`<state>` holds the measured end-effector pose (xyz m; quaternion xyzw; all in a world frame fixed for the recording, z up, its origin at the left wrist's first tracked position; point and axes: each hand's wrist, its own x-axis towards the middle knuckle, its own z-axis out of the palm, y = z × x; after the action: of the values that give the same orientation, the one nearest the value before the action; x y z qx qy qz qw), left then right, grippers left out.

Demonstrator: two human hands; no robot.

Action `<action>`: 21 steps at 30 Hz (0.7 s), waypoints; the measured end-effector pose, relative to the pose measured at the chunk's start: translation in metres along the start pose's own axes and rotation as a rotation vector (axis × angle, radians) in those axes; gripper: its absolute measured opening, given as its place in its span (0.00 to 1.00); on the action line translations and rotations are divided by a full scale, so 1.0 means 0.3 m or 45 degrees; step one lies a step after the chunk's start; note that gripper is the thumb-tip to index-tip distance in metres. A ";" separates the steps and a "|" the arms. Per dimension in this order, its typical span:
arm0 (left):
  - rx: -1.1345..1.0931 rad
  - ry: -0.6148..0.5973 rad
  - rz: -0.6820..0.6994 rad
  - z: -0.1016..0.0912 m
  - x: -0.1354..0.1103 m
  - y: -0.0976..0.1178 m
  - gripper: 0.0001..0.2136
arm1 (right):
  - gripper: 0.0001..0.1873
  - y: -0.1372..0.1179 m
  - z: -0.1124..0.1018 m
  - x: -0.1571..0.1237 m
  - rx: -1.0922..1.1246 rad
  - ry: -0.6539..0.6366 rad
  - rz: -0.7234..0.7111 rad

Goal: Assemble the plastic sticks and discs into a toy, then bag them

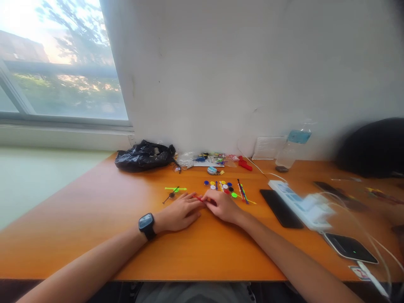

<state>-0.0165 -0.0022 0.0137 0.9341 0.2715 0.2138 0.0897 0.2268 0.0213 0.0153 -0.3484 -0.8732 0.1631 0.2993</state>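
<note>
On the wooden table (104, 227), my left hand (179, 212) lies palm down with its fingers stretched out, its fingertips touching a thin red plastic piece (198, 198). From the other side my right hand (222, 206) pinches that same red piece, and its far part is hidden by the fingers. Just beyond my left hand are a green arrow-shaped strip (170, 189) and a black arrow-shaped strip with a disc (172, 195), crossing each other. Past my right hand lie several coloured discs (213, 187) and several slim arrow strips (242, 191).
A black plastic bag (143, 156) and clear packets (186, 160) sit by the wall, near a red object (245, 163). On the right are a dark phone (280, 208), a white power strip (293, 204) with cables, another device (350, 247) and a clear container (285, 158).
</note>
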 end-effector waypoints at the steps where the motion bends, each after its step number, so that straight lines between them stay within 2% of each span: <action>1: 0.002 0.001 -0.001 0.001 0.000 0.000 0.17 | 0.11 -0.001 -0.001 0.000 0.001 -0.004 0.002; 21: -0.072 -0.006 -0.001 -0.009 0.005 0.008 0.15 | 0.10 -0.020 -0.006 -0.002 -0.048 -0.018 0.015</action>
<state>-0.0153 -0.0032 0.0173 0.9316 0.2654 0.2193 0.1167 0.2252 0.0167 0.0194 -0.3579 -0.8761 0.1510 0.2856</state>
